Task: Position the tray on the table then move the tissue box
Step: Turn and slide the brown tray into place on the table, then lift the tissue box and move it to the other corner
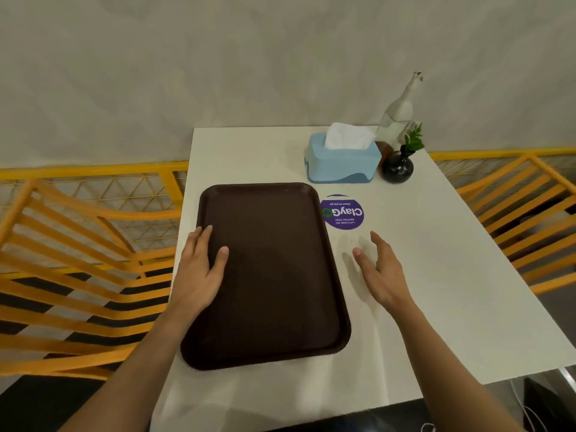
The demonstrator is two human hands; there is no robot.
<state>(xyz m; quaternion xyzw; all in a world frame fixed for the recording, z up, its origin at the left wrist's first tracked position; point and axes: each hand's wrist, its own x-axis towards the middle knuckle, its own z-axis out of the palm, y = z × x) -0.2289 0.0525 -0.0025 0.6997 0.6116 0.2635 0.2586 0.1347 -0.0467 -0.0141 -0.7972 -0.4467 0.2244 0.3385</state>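
Hands frame a dark brown tray (268,272) lying flat on a white counter (436,275), its long axis running away from the person. The left hand (199,269) rests released on the tray's left rim, fingers spread, grasping nothing. The right hand (380,272) hovers open just right of the tray, apart from it and empty.

The tray looks placed, so the tissue box (341,160) is likely next. It sits ahead of the right hand and slightly toward the tray side, well beyond the fingertips, just past the tray's far right corner. Its long axis runs crosswise, left to right, with white tissue sticking up from the top. The right hand is clearly the nearer one.

Between that hand and the box lies a round purple sticker (343,212). A dark vase (398,168) with a green sprig stands just right of the box, a pale bottle (399,110) behind it. Orange slatted chairs (78,260) flank the counter; a plain grey wall (218,63) stands beyond.
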